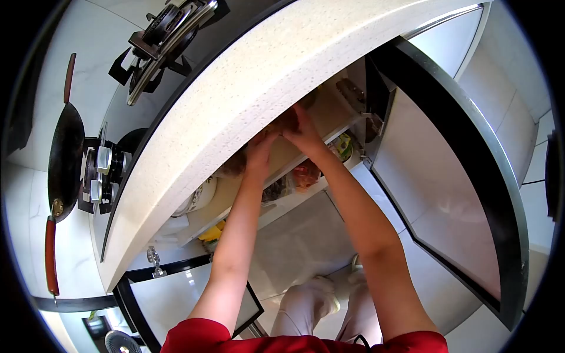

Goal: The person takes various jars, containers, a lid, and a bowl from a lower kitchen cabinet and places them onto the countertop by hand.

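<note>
Both arms reach down into an open cabinet under the speckled countertop. My left hand is at the upper shelf, its fingers bent against a dark brownish item in shadow. From the other side my right hand closes on the same item, close beside my left hand. The countertop edge hides part of the item, so I cannot tell what it is. Below the hands, a red package and a green package lie on the lower level.
The right cabinet door swings wide open; the left door is open too. A white pot stands inside at the left. On the counter are a wok with red handles and a gas stove.
</note>
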Available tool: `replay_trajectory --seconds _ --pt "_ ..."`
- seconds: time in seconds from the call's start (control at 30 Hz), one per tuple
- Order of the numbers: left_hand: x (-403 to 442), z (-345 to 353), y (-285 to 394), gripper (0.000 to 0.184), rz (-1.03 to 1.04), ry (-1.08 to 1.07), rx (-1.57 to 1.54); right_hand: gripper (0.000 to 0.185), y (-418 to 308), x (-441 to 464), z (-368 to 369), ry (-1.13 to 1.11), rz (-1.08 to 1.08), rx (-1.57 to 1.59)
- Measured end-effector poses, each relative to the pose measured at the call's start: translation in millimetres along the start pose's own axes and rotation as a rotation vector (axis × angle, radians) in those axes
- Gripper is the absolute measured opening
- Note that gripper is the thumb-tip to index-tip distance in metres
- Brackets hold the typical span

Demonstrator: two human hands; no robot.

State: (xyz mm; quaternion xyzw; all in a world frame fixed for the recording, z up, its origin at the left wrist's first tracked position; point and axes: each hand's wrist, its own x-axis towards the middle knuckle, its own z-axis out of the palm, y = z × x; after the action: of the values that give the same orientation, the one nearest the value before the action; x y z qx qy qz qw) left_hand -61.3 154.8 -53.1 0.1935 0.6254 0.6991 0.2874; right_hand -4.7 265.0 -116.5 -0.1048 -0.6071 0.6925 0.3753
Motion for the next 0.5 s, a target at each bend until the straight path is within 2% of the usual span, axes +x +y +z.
replay_trajectory --seconds 0.07,0.17,0.23,0.37,0.43,0.47,0.5 --pt "3.6 4.5 3.3 0.079 -0.011 -0.016 0.013 0.07 -5.4 -0.2 -1.7 -0.04 -0.061 -0.008" --pt "5.7 8.5 4.2 0.079 0.093 0.007 0.177 0.072 -14.8 0.7 -0.9 -0.043 -0.065 -0.108" --pt "6.2 7.7 3.0 0.077 0.106 0.007 0.148 0.071 -14.0 2.4 3.3 0.084 -0.212 -0.427" --pt "-22.9 10.1 14.9 0.075 0.119 0.018 0.188 0.069 -42.4 -22.4 6.2 0.096 -0.191 -0.359" --pt "-55.8 14.8 28.6 0.075 0.1 0.072 0.361 0.068 -71.2 -48.7 6.0 0.092 -0.122 -0.422" --pt "-70.3 21.0 31.6 0.064 0.128 0.108 0.288 0.069 -85.4 -64.3 5.4 0.065 -0.04 -0.211" --pt "-86.6 22.6 30.2 0.064 0.123 0.102 0.283 0.069 -100.4 -82.3 5.7 0.069 -0.036 -0.218"
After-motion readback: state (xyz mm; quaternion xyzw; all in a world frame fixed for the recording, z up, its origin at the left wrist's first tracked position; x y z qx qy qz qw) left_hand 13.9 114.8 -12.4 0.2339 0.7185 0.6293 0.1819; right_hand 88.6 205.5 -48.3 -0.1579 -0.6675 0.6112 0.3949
